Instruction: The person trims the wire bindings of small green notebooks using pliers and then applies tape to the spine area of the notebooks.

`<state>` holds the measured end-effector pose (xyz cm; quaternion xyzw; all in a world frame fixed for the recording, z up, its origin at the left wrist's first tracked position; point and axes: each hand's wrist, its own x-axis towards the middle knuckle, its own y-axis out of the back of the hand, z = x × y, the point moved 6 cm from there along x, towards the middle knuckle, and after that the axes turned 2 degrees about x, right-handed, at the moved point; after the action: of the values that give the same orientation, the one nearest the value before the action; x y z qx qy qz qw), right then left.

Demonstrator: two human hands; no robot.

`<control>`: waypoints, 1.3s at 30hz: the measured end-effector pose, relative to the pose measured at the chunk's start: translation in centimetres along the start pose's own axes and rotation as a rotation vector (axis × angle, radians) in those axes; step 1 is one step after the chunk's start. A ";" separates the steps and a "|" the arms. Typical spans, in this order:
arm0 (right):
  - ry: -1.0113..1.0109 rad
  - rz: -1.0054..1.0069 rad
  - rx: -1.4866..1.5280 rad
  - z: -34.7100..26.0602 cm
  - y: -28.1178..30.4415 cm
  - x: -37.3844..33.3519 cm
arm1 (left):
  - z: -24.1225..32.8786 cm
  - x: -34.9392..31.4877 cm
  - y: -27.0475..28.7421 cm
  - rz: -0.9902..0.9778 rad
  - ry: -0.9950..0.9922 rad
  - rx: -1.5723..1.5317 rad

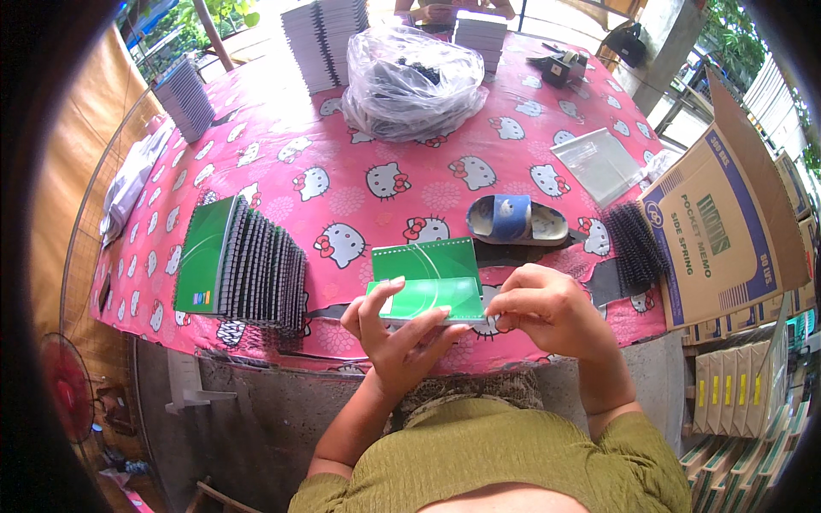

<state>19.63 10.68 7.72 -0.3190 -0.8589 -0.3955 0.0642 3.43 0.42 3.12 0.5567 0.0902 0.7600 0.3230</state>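
A green memo pad (pixel 432 295) lies at the table's near edge in front of me, its pages edge-on toward me. My left hand (pixel 398 338) grips it from the left, thumb and fingers spread along its near side. Just beyond it shows another green cover (pixel 423 257) with a row of punched holes along its far edge; I cannot tell whether the two are joined. My right hand (pixel 543 308) is pinched at the pad's near right corner. Whatever its fingertips hold is too small to make out.
Spiral-bound green notebooks (pixel 248 265) stand stacked at left. A blue slipper (pixel 516 220) rests beyond my right hand, with black spiral coils (pixel 633 248) beside a cardboard box (pixel 718 231). Farther back are a clear plastic bag (pixel 410 85), more notebook stacks (pixel 316 43) and another person (pixel 453 10).
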 end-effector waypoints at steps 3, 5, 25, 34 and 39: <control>-0.078 0.049 -0.026 -0.1 0.4 0.4 | -0.1 2.0 -0.2 0.005 0.066 -0.046; -0.092 0.113 -0.018 0.2 0.7 0.8 | -0.4 3.3 -0.3 0.002 0.126 -0.075; -0.098 0.051 0.026 2.0 1.6 3.8 | -1.6 5.9 -2.3 -0.143 0.164 -0.135; -0.149 0.140 0.155 2.2 1.1 3.9 | -1.4 6.2 -2.4 -0.128 0.168 -0.117; -0.154 0.081 0.068 1.8 1.0 4.2 | -1.7 6.2 -2.5 -0.102 0.199 -0.160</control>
<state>17.12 14.59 8.62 -0.3807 -0.8606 -0.3375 0.0244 1.85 6.39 6.12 0.4456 0.0891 0.7988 0.3942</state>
